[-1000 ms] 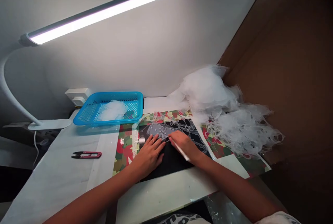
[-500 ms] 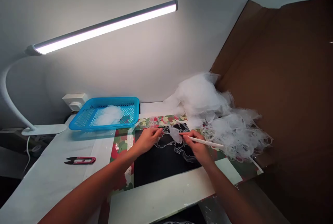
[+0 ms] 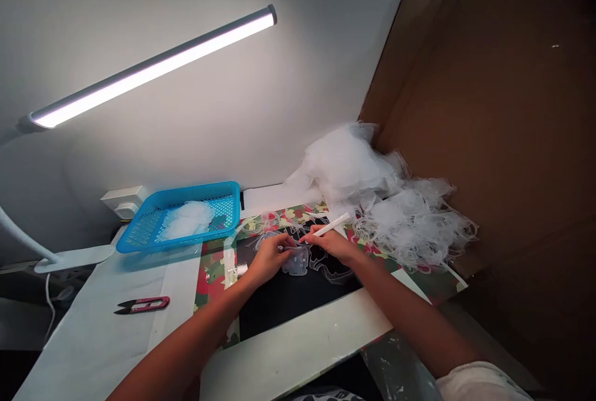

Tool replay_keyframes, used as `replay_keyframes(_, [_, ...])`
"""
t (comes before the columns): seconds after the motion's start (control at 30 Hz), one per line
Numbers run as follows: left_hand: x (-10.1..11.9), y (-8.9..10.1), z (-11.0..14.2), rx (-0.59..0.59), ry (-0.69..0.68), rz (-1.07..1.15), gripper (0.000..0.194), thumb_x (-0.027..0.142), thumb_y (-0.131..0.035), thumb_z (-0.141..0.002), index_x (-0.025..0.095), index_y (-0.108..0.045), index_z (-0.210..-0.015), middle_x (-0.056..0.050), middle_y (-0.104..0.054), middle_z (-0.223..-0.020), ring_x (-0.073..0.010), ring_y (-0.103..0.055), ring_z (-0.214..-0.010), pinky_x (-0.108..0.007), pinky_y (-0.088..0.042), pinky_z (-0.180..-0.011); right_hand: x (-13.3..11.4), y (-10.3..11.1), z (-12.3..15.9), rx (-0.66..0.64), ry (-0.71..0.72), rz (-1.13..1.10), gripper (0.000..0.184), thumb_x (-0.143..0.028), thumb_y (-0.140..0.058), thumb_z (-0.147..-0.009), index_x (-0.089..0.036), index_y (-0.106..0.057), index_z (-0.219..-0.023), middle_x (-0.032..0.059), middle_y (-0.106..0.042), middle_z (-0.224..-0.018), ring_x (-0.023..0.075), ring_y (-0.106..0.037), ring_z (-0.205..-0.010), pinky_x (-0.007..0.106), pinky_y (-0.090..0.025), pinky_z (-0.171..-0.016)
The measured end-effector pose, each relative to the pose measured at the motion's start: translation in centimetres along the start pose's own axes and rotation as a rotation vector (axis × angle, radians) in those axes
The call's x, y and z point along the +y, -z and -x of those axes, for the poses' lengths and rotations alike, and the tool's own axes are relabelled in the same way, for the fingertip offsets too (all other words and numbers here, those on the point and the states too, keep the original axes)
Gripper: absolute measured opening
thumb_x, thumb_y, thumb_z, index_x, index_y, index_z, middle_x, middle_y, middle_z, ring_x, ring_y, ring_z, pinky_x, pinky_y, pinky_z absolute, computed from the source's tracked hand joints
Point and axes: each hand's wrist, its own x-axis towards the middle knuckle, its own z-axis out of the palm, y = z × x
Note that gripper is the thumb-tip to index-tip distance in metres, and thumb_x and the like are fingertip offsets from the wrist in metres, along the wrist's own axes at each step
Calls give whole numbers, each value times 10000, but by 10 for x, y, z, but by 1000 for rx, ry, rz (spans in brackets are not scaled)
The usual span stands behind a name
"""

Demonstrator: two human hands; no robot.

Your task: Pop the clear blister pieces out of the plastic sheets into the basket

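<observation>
My left hand (image 3: 269, 257) pinches the top edge of a small clear plastic piece (image 3: 297, 262), held just above a black mat (image 3: 288, 295). My right hand (image 3: 331, 243) also grips that piece at its upper right, and holds a thin white stick tool (image 3: 331, 225) that points up and to the right. Thin clear plastic trimmings (image 3: 326, 267) trail from the piece across the mat. The mat lies on a camouflage-patterned sheet (image 3: 212, 267).
A blue mesh basket (image 3: 139, 236) with clear pieces inside stands at the back left. Red thread snips (image 3: 142, 305) lie on the white table cover. A heap of clear plastic offcuts (image 3: 391, 202) sits to the right against a cardboard wall (image 3: 488, 128). A lamp bar (image 3: 153, 69) hangs overhead.
Both hands lifted off the mat, where they pressed flat, and now hold the clear piece up between them. The stick tool swung from pointing down-right to up-right.
</observation>
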Motion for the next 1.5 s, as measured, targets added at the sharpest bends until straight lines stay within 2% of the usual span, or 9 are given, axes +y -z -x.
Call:
replay_keyframes(0.17, [1, -5, 6, 57, -54, -50, 98, 258, -582, -792, 175, -632, -809, 1, -641, -768, -123, -560, -623, -228, -442, -581, -2, -5, -1, 27, 14, 130, 287, -380, -661, -734, -196, -473, -620, -77, -431, -543, 100, -371, -542, 237, -243, -530])
replay_keyframes(0.3, [11, -4, 28, 112, -105, -36, 132, 267, -544, -851, 186, -614, -775, -16, -652, -760, -157, -591, -709, -272, -466, -670, 0, -1, -3, 161, 56, 315, 246, -306, -624, -742, -196, -466, -589, -63, -449, -541, 107, -385, -548, 238, -258, -524])
replay_keyframes(0.53, [11, 43, 68, 269, -54, 243, 108, 290, -558, -867, 187, -534, -842, -20, -651, -849, -155, -614, -757, -276, -494, -686, -5, 20, 2, 127, 18, 492, 197, -306, -637, -742, -201, -544, -605, -46, -539, -565, 127, -454, -570, 244, -287, -530])
replay_keyframes(0.63, [1, 60, 69, 321, -3, -28, 127, 259, -480, -869, 182, -574, -834, -13, -619, -790, -164, -610, -727, -292, -498, -667, -15, 15, 0, 155, 75, 492, 216, -322, -606, -784, -206, -524, -622, -34, -578, -637, 139, -500, -620, 254, -334, -573])
replay_keyframes(0.7, [-4, 61, 68, 286, -65, -348, 193, 274, -480, -883, 190, -648, -923, -41, -644, -921, -192, -632, -829, -330, -514, -741, -21, 2, -2, 204, 205, 457, 232, -323, -586, -816, -207, -506, -632, -16, -608, -719, 152, -540, -696, 267, -383, -650])
replay_keyframes(0.8, [-10, 50, 70, 182, -222, -752, 284, 285, -513, -912, 242, -662, -1149, -64, -621, -1196, -222, -626, -995, -370, -511, -860, -23, -31, -6, 135, 346, 416, 207, -300, -576, -842, -210, -519, -665, -3, -630, -796, 160, -569, -758, 282, -411, -714])
replay_keyframes(0.9, [-18, 36, 74, 152, -297, -960, 317, 257, -483, -942, 219, -646, -1211, -85, -631, -1243, -240, -620, -1006, -419, -497, -913, -15, -64, -8, 46, 388, 403, 194, -258, -564, -851, -208, -512, -671, 5, -635, -833, 161, -582, -782, 287, -425, -720])
replay_keyframes(1.07, [-24, 30, 79, 172, -334, -1056, 327, 260, -444, -966, 195, -628, -1228, -95, -645, -1252, -241, -616, -983, -432, -493, -905, 2, -87, -10, 49, 429, 462, 192, -218, -553, -849, -207, -489, -668, 15, -616, -846, 156, -564, -770, 290, -432, -702])
replay_keyframes(1.5, [-26, 28, 78, 193, -336, -1025, 295, 236, -455, -946, 198, -602, -1199, -87, -658, -1193, -235, -603, -944, -418, -486, -881, 5, -93, -8, 56, 462, 585, 155, -180, -533, -861, -217, -493, -717, 17, -562, -845, 160, -535, -731, 299, -435, -674])
